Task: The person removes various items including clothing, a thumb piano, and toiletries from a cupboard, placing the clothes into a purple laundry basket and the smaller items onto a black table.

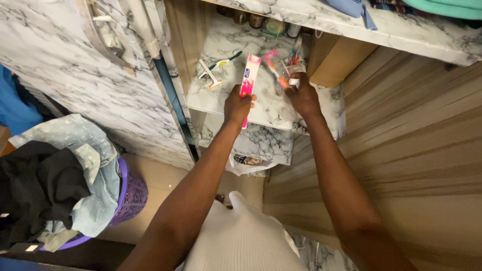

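My left hand [237, 105] grips a long pink and white toothpaste box [249, 80], held upright over a marble-patterned shelf [228, 100]. To its right, my right hand [303, 95] holds a clear plastic packet of orange and pink toothbrushes [280, 70]. On the shelf to the left of the box lie a green-handled toothbrush [224, 62] and a white razor [209, 75].
Small jars [261, 21] stand at the shelf's back. Above is another marble shelf [401, 30] with folded cloth. A lower shelf [261, 143] sits beneath. At left, a purple laundry basket [131, 198] holds denim and dark clothes. Wood-grain panels stand on the right.
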